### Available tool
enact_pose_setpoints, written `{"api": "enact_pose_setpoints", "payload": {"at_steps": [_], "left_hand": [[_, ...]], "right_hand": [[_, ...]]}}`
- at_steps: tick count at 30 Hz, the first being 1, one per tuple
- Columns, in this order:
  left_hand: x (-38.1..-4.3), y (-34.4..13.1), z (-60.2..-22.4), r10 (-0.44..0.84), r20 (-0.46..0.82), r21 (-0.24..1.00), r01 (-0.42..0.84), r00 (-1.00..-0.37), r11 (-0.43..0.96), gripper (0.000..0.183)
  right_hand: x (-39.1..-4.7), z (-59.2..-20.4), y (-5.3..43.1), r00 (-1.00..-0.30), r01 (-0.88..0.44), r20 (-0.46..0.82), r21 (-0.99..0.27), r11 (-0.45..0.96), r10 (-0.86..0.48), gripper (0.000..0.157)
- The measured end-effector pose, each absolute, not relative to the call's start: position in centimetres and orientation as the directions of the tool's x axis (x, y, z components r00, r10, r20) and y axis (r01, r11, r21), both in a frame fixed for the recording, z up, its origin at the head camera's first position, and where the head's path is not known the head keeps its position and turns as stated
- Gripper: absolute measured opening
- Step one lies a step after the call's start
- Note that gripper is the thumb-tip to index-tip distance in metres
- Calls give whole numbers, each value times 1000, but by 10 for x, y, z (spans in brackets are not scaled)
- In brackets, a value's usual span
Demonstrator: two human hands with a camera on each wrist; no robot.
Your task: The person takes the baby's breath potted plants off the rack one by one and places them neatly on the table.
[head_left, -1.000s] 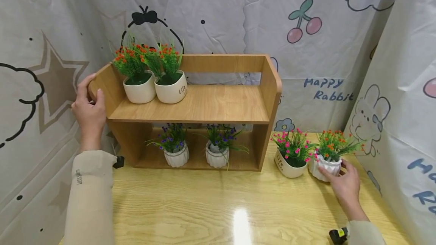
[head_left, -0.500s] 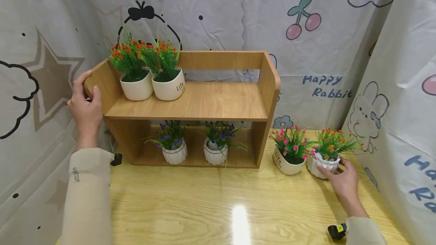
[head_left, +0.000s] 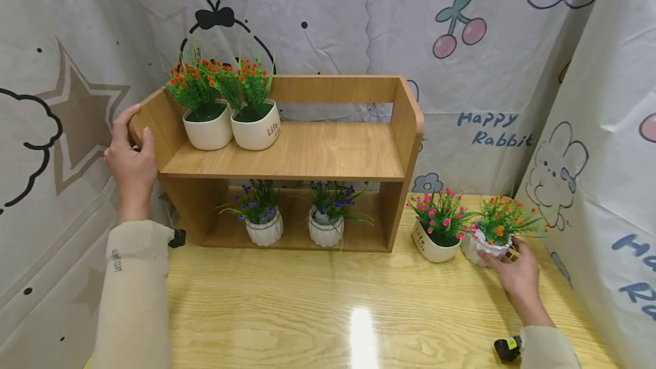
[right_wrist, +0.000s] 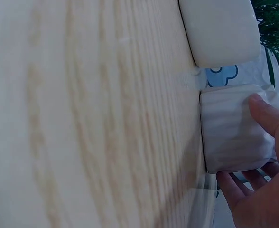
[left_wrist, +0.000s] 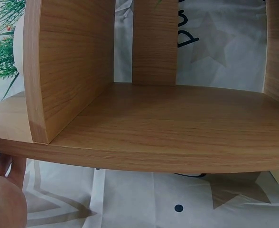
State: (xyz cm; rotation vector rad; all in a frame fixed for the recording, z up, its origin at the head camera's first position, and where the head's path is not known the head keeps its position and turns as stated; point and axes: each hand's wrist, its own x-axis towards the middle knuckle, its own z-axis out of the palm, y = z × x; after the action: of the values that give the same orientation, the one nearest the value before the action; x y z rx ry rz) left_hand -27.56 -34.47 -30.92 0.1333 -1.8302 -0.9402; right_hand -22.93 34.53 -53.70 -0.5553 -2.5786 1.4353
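Note:
My left hand grips the upper left side panel of a two-tier wooden shelf, its thumb on the front edge. In the left wrist view, part of that hand shows beside the wooden side panel. At the far right, my right hand holds a small ribbed white flowerpot with orange flowers. The right wrist view has the thumb on one face of this pot and fingers at its side. A pink-flowered pot stands close beside it on the table.
Two cream pots with red-orange flowers sit at the upper tier's left. Two ribbed white pots with purple flowers stand on the lower tier. Patterned cloth surrounds the wooden table at the back and sides.
The head view has shifted slightly. Both hands keep their places, the left on the shelf and the right on the orange-flowered pot; the pots stay where they were.

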Motion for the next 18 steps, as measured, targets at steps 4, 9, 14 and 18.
{"api": "enact_pose_setpoints", "payload": {"at_steps": [4,9,14,18], "left_hand": [[-276,-345,-309,-488,741,653,323,-461,685,40],[-277,-345,-310,-491,743,650,318,-455,690,40],[-279,-346,-311,-491,743,650,317,-455,690,40],[-280,-348,-311,-493,748,647,320,-445,692,40]], "right_hand": [[-228,-537,345,-925,240,-51,-847,474,377,106],[-229,-539,346,-926,240,-49,-843,482,374,106],[-229,-538,347,-926,248,-54,-833,495,375,107],[-229,-538,346,-927,246,-58,-839,485,370,107]]}}
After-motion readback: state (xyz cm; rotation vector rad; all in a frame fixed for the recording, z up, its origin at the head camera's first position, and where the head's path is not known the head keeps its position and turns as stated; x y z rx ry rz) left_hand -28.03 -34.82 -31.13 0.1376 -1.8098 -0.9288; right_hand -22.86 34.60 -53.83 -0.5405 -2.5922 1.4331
